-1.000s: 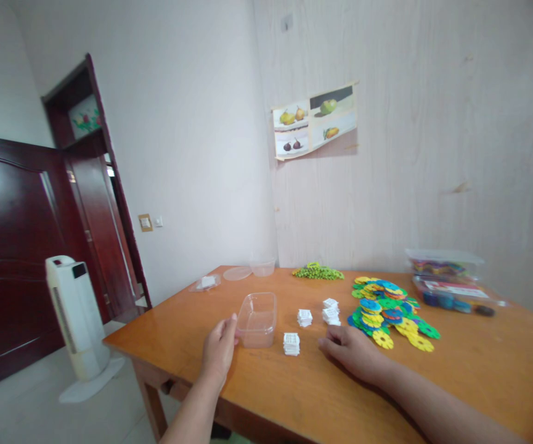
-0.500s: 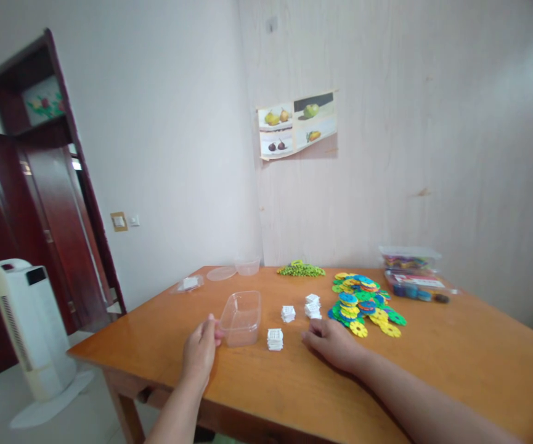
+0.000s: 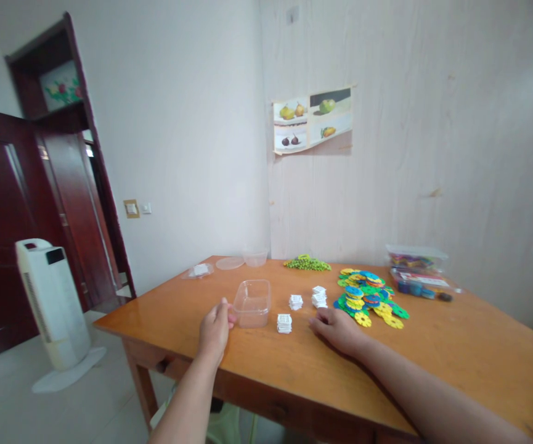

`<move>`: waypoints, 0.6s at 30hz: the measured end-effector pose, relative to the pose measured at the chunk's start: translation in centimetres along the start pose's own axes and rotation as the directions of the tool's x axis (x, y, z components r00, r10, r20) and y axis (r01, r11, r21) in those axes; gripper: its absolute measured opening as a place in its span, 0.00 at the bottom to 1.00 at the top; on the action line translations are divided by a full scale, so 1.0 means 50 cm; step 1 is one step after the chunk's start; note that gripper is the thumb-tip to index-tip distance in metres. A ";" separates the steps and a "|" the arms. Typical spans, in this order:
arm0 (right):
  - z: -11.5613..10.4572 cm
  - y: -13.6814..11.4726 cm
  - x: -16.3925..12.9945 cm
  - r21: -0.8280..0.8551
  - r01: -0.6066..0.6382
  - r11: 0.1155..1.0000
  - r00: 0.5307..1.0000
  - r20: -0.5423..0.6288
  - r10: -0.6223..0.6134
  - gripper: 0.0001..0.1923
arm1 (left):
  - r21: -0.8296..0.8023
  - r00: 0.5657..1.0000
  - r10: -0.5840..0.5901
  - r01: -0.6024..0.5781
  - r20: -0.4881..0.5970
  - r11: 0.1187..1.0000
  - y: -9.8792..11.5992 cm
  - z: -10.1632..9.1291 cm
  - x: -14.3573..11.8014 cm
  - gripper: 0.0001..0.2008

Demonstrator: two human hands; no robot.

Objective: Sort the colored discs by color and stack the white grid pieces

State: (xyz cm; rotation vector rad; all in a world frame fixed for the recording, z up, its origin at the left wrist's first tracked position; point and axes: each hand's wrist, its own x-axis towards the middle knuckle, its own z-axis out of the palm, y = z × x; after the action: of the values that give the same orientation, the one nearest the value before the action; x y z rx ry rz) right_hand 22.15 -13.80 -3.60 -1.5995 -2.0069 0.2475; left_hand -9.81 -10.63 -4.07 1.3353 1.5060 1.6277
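My left hand (image 3: 215,327) is loosely closed on the table, its fingertips at the left side of a clear plastic container (image 3: 252,317); whether they touch it I cannot tell. No object shows in its fingers. Just right of the container stands a stack of small white printed tiles (image 3: 284,324). Two further groups lie behind it: a short tile stack (image 3: 296,302) and a taller tile pile (image 3: 319,298). My right hand (image 3: 337,330) rests on the table in front of the taller pile, fingers curled in, with nothing visible in them.
Flower-shaped plastic discs (image 3: 370,296) are heaped beyond my right hand. Behind them stand stacked clear boxes (image 3: 418,274). Along the back lie a green beaded bunch (image 3: 307,263), a clear tub (image 3: 255,256), a round lid (image 3: 230,263) and a small bag (image 3: 199,270). A white tower appliance (image 3: 53,302) stands left.
The whole view has shifted, so everything sits a little further right and higher. Both hands, the container and the tiles keep their places on the table.
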 end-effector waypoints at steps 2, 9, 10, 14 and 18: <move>-0.002 -0.002 -0.001 -0.007 0.000 1.000 1.000 0.002 0.000 0.15 | -0.009 1.000 0.007 -0.007 0.004 1.000 -0.001 0.000 -0.001 0.32; -0.001 -0.002 0.000 -0.041 -0.011 0.999 1.000 -0.001 0.011 0.15 | -0.034 0.997 0.055 -0.053 0.059 0.998 -0.004 0.003 -0.004 0.27; 0.000 -0.002 0.000 -0.044 -0.013 0.999 1.000 -0.001 0.013 0.15 | -0.021 0.996 0.062 -0.061 0.058 0.998 -0.005 0.004 -0.004 0.26; -0.001 -0.006 -0.002 -0.057 -0.024 0.998 1.000 -0.007 0.023 0.15 | 0.035 0.994 0.099 -0.100 0.041 0.994 -0.010 0.003 -0.004 0.26; -0.004 -0.011 -0.005 -0.063 -0.027 0.998 1.000 -0.007 0.027 0.15 | 0.054 0.994 0.105 -0.106 0.022 0.993 -0.014 0.002 -0.001 0.25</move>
State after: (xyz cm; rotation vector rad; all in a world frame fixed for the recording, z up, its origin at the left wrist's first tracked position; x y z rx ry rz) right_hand 21.85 -14.21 -3.26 -1.6651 -2.0072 0.1909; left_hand -9.86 -10.51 -4.74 1.4784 1.5025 1.6436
